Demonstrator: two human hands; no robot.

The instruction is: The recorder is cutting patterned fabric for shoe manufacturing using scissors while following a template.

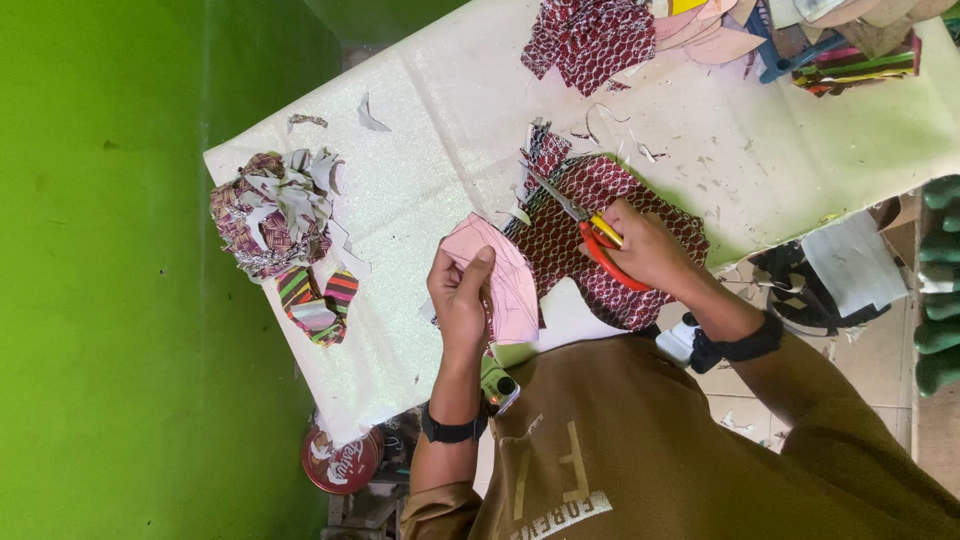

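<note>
My left hand (462, 290) grips a pink paper pattern piece (500, 275) laid against dark red patterned fabric (600, 230), thumb on top. My right hand (648, 250) is closed around red-and-yellow scissors (590, 228), whose blades point up-left along the edge of the fabric next to the pink piece. The fabric drapes over the near edge of the white table (450, 120). Both wrists wear dark bands.
A heap of fabric scraps (272, 212) and striped offcuts (318, 305) lie at the table's left end. More red fabric (585, 38), pink pattern pieces (710, 35) and striped cloth (860, 62) sit at the far side. A green wall (120, 270) is on the left, a round red tin (342, 460) below.
</note>
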